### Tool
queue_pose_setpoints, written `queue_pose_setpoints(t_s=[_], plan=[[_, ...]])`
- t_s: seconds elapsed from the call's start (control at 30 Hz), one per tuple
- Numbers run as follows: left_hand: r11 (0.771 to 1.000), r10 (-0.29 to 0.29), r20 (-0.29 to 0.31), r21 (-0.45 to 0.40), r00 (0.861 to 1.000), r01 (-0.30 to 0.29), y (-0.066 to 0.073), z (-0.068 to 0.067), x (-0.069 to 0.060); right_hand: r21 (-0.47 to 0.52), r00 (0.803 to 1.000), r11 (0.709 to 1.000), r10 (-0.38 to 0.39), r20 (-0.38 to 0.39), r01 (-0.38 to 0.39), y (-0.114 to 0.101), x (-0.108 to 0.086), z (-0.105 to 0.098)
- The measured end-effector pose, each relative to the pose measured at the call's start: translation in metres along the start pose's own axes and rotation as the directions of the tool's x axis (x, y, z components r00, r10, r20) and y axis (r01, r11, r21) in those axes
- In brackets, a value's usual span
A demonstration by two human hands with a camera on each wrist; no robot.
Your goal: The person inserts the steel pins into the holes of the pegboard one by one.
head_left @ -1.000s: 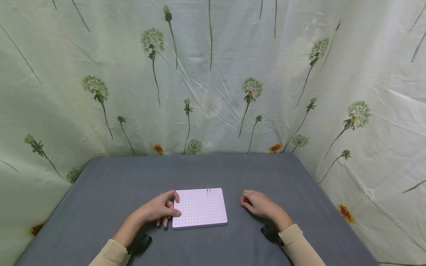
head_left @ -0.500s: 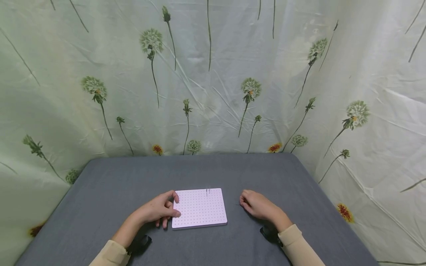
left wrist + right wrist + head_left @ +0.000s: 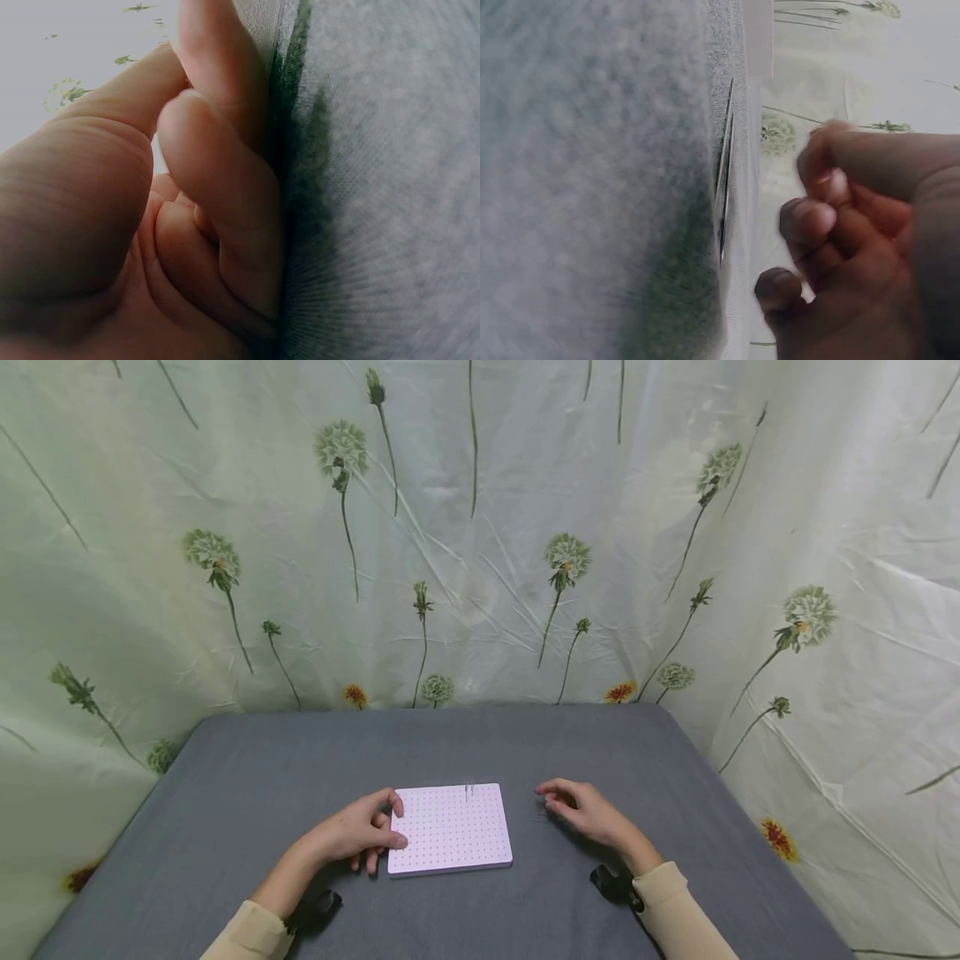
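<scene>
A white pegboard (image 3: 453, 839) with rows of small holes lies on the table, with thin metal needles (image 3: 468, 792) upright near its far edge. My left hand (image 3: 356, 832) grips the board's left side, thumb and index finger on top, other fingers beside the edge; in the left wrist view its curled fingers (image 3: 225, 187) hide most of the board. Right of the board, my right hand (image 3: 588, 814) hovers just over the cloth, fingers loosely bent, with nothing visible between them. Thin metal needles (image 3: 724, 172) lie on the cloth beside it in the right wrist view.
Grey cloth (image 3: 315, 743) covers the table. Behind it and at both sides hangs a pale curtain (image 3: 480, 568) printed with dandelions. A black wrist strap (image 3: 318, 910) sits at the left wrist, and another (image 3: 617, 888) at the right.
My right hand has lifted slightly and loosened its fingers, uncovering thin needles on the cloth below. The left hand and the board have stayed in place.
</scene>
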State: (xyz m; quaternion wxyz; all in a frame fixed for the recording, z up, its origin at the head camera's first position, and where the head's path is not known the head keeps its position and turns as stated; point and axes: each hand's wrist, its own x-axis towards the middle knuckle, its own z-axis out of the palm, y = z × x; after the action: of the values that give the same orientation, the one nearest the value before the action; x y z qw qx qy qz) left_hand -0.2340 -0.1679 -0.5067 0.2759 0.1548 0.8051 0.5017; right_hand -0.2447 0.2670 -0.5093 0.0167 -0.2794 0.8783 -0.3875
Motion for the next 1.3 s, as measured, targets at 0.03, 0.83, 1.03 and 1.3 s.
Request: queue_pose_setpoints(t_s=[0.03,0.83,1.03,1.3], plan=[[1.0,0.0,-0.002,0.002,1.0,0.0,0.0,0.0,0.0,0.023,1.0,1.0,-0.002,-0.005,0.002,0.0,0.0,-0.001],[1.0,0.005,-0.003,-0.019,1.0,-0.005,-0.001,0.001,0.0,0.213,0.97,0.969,0.163,-0.182,-0.123,-0.038,0.019,0.004],[1.0,0.003,-0.009,-0.019,1.0,-0.003,-0.002,0.002,0.0,0.217,0.964,0.968,0.17,-0.206,-0.125,-0.05,0.029,0.009],[1.0,0.007,-0.015,-0.016,1.0,-0.007,0.0,0.001,-0.001,0.249,0.963,0.962,0.167,-0.212,-0.112,-0.062,0.047,0.021]])
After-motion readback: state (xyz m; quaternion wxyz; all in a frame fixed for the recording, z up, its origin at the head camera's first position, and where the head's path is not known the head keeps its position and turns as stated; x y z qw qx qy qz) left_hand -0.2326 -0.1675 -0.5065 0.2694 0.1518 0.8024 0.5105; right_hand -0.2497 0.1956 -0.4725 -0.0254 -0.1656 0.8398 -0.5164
